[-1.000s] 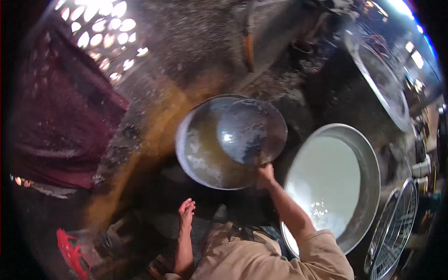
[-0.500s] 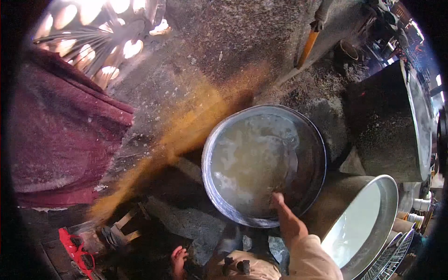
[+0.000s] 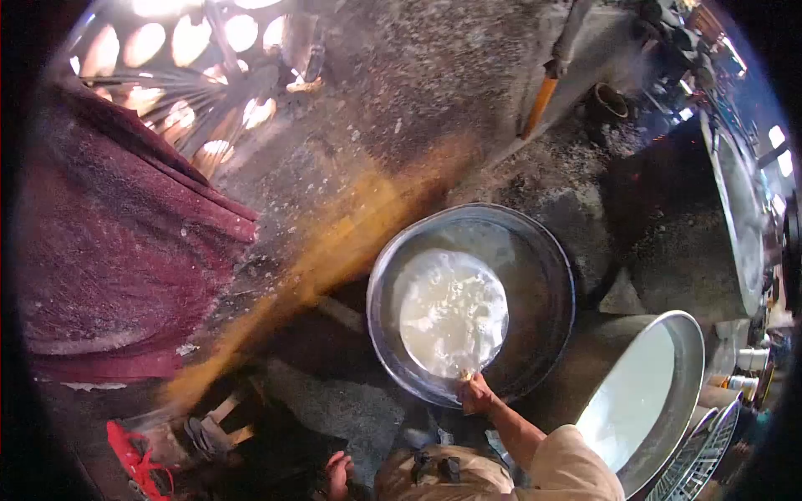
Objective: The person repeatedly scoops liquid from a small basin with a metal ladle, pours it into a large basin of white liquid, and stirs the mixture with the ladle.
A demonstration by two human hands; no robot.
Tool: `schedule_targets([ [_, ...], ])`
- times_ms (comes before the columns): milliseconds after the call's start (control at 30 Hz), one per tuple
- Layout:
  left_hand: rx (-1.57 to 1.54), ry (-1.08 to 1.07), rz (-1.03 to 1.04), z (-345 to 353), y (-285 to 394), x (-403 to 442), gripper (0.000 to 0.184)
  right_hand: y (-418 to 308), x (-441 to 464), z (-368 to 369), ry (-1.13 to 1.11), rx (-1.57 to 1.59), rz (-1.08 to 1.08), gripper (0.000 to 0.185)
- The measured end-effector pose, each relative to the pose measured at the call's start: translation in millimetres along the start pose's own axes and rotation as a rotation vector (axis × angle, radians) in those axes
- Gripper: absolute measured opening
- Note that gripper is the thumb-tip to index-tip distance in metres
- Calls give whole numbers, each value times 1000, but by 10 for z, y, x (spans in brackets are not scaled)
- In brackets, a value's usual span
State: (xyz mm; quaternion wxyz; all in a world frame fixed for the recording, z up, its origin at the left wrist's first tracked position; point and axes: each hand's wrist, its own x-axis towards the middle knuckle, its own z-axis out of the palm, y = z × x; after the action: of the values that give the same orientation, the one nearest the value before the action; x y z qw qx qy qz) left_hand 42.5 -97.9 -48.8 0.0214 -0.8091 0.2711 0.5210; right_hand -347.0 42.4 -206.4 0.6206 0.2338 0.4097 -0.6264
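Right hand grips the bowl by its near edge (best hold, surely heavy and slippery); left hand, half open, seems empty.

Maroon cloth spread at left, wrinkled, pale smudges on it. Bright oval openings above it. Orange-ended tool lies near top, small round pot to its right. Large dark-sided vat far right, wire rack lower right. Red strappy item, maybe footwear, sits bottom left.
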Motion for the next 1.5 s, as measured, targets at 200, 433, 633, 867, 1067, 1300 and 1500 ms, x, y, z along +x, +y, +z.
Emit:
schedule_targets([
  [200,-219,-237,223,274,34,294,37,-555,-1653,221,-131,-336,-74,14],
  [433,-105,-393,173,917,84,892,37,-827,-3599,-527,91,-445,-31,14],
  [633,153,-426,428,1372,-155,-69,33,-469,-4783,-1753,385,-465,-68,12],
  [867,342,-475,559,1546,-357,-766,45,346,-5019,-3212,532,-147,-191,14],
  [1067,465,-291,580,1529,-305,-1060,37,1151,-4597,-4104,603,100,-314,6],
  [1300,550,-315,692,1663,-106,-1280,37,1594,-3918,-4243,565,442,-401,5],
  [1500,618,-377,742,1881,-53,-1800,38,1508,-3273,-3556,115,873,-316,10],
])
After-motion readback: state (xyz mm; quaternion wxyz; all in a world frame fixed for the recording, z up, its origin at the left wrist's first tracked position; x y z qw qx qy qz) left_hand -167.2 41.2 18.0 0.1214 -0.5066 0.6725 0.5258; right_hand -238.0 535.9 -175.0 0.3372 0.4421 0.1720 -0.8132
